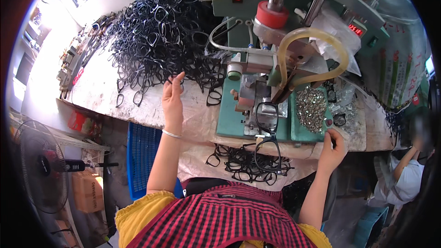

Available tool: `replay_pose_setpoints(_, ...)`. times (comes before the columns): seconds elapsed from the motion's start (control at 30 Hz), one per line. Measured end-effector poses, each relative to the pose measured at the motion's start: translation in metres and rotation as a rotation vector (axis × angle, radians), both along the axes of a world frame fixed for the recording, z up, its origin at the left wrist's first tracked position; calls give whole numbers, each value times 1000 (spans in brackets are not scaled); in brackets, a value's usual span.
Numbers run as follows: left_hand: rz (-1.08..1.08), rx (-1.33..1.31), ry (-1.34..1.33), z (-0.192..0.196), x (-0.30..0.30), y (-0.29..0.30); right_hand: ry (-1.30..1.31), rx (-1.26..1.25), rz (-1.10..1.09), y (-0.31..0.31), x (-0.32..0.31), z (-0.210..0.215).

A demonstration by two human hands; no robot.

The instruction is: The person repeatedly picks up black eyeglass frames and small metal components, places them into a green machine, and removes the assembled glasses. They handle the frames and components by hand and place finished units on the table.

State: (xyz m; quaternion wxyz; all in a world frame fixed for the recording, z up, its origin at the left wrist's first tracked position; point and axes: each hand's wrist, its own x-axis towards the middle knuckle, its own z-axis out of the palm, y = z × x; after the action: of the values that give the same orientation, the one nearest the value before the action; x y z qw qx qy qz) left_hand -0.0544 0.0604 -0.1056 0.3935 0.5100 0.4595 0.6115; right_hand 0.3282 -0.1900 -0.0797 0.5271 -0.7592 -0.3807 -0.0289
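Observation:
My left hand (173,95) reaches up to the edge of a big heap of black spectacle frames (163,32) and pinches one frame (176,81) at its rim. My right hand (333,143) rests at the front right corner of the green press machine (257,87), fingertips by a red button (329,122); it holds nothing I can make out. One black frame (267,115) sits on the machine's fixture. A smaller pile of black frames (248,160) lies on my lap below the bench edge.
A tray of small shiny metal parts (311,108) is beside the fixture. A yellowish hose (312,46) loops over the machine. A blue crate (141,156) and a standing fan (39,165) are at left. Another person (409,165) sits at right.

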Motion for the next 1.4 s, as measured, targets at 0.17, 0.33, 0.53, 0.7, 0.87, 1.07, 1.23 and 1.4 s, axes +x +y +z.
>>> replay_pose_setpoints(0.17,-222,-14,-148,43,-4,-3,68,71,173,13,-41,36)
replay_pose_setpoints(0.33,-277,-160,-310,51,29,-1,-27,189,513,91,-74,82)
replay_pose_setpoints(0.53,-446,-335,-468,25,33,-65,324,278,481,108,-99,61)
replay_pose_setpoints(0.7,-572,-30,-415,93,55,-81,471,362,558,106,-104,67)
replay_pose_setpoints(0.87,-464,481,-128,184,101,-77,629,377,671,108,-114,80)
replay_pose_setpoints(1.07,-931,-115,-316,164,92,-121,419,223,693,83,-103,93)
replay_pose_setpoints(1.23,-1201,-736,-523,120,128,-130,-495,-187,88,77,-14,17)
replay_pose_setpoints(1.4,-1190,-704,-665,98,134,-132,-449,-131,62,66,0,-7)
